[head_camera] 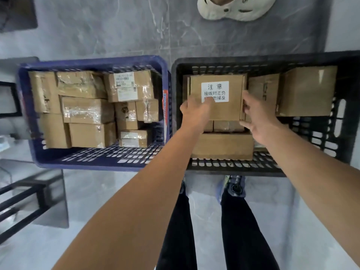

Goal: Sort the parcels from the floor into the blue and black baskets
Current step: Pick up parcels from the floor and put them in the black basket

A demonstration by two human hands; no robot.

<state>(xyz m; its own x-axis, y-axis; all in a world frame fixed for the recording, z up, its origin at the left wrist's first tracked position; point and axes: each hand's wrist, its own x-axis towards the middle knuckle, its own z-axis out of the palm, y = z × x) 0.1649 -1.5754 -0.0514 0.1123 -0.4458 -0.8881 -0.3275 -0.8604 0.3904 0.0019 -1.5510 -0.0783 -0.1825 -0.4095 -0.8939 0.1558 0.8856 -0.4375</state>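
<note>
Both hands grasp one box [224,109]. The left hand [194,111] takes its near-left corner, with fingers curled over the top face and covering the lower left of the label [215,87]. The right hand [257,121] clasps the right edge, fingers wrapped round the side and thumb at the near-right corner. Both forearms are bare and reach forward and down from the bottom of the view, the left one crossing the corner of the blue basket [97,61].

The box is plain brown cardboard, roughly square from above, with clean edges. Its white label carries black Chinese print.

It lies level in the left half of the black basket [233,166], over smaller boxes and a wide flat carton [222,146]. I cannot tell whether it rests on them or is held just above. To its right in the same basket are an upright carton [263,90] and a larger one [307,90].

The blue basket stands just beside the black one, packed with taped brown parcels [87,110].

Both baskets stand on a grey marbled floor [97,26]. The person's legs [243,230], in black trousers, show below, and a white shoe [233,10] lies beyond the baskets.
</note>
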